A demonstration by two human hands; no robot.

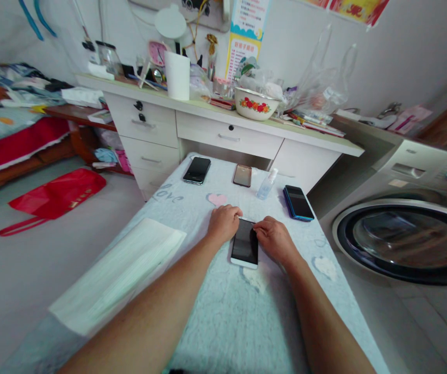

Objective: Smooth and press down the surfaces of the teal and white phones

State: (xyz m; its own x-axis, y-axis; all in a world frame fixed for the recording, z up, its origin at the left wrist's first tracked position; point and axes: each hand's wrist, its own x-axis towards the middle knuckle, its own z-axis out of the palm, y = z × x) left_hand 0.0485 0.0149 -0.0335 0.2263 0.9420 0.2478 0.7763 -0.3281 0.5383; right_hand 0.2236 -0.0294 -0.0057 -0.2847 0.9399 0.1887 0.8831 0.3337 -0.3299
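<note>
A white-framed smartphone (245, 244) with a dark screen lies face up on the cloth-covered table. My left hand (224, 222) is closed at its upper left corner, fingers curled against the edge. At the upper right edge, my right hand (275, 238) is pinched, its fingertips touching the phone's side. Whether a thin film is between the fingertips is too small to tell. Beyond the hands lie a phone case (242, 175) and a small clear spray bottle (267, 184). A black phone (197, 170) rests at the far left, and a blue-edged phone (298, 202) at the right.
White sheets (120, 275) of paper or cloth lie along the table's left side. A drawer desk (229, 136) stands behind, holding a white cylinder (177, 76) and a flowered bowl (256, 104). To the right is a washing machine (414, 176). A red bag (57, 195) lies on the floor.
</note>
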